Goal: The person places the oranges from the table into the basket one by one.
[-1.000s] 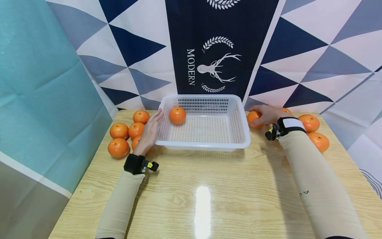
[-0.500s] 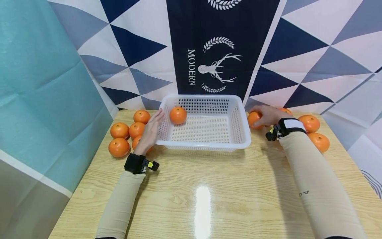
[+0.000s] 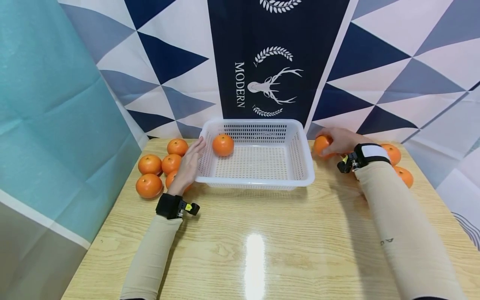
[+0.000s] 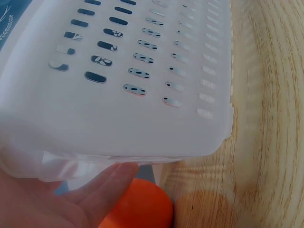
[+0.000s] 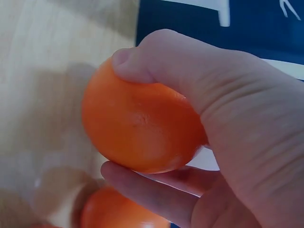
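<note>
In the head view, my right hand [image 3: 341,141] grips an orange [image 3: 321,146] just right of the white plastic basket [image 3: 255,182]. The right wrist view shows the thumb across one side of this orange [image 5: 142,123] and the fingers along the opposite side. My left hand [image 3: 190,162], its fingers straight, rests against the outside of the basket's left end. Seen from the left wrist, its fingertips [image 4: 126,171] lie beneath the rim, close to another orange [image 4: 142,206]. Inside the basket, one orange [image 3: 223,145] sits toward the left end.
Several oranges [image 3: 148,185] are grouped left of the basket, partly behind my left hand. More oranges [image 3: 391,154] lie by my right forearm, partly covered by it. A patterned cloth [image 3: 180,54] hangs behind the wooden table [image 3: 210,241], and a teal cloth [image 3: 56,104] hangs at the left.
My right hand has shifted slightly right, away from the basket, with the orange in its grip. Its wrist now covers an orange seen behind it before. The left hand stays in place.
</note>
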`<state>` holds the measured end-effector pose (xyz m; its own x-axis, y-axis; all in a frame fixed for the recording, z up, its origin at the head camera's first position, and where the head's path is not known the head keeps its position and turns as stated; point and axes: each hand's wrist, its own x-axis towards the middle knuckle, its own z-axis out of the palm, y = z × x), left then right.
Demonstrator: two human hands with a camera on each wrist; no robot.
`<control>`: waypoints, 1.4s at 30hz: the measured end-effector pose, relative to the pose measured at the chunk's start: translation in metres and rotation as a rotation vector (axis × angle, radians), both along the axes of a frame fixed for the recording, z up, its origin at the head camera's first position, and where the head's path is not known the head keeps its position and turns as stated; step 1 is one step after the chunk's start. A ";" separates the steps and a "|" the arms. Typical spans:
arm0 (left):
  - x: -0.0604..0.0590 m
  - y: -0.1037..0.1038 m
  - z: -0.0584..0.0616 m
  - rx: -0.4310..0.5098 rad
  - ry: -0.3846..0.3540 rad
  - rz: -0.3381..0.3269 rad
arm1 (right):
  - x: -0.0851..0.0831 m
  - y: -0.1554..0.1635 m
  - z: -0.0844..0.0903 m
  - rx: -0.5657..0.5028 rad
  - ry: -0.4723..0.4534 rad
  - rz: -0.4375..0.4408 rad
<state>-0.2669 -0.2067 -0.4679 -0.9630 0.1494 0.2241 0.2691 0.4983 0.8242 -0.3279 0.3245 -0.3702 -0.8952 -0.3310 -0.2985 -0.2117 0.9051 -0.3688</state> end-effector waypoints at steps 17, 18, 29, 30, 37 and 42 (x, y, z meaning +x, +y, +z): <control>0.003 -0.001 0.001 0.013 -0.004 0.001 | 0.000 -0.004 0.075 0.086 0.058 -0.022; 0.002 -0.002 0.001 0.012 -0.003 0.001 | 0.000 -0.004 0.076 0.090 0.057 -0.023; 0.011 -0.001 0.009 0.004 0.007 -0.004 | -0.003 -0.027 0.083 0.085 0.080 0.018; 0.011 -0.001 0.009 0.007 0.007 -0.007 | -0.003 -0.030 0.085 0.083 0.086 0.027; 0.007 0.000 0.006 0.022 -0.011 -0.005 | -0.005 -0.054 0.092 0.058 0.087 0.063; 0.004 0.000 0.005 0.003 -0.001 -0.004 | -0.004 -0.073 0.091 0.018 0.072 0.066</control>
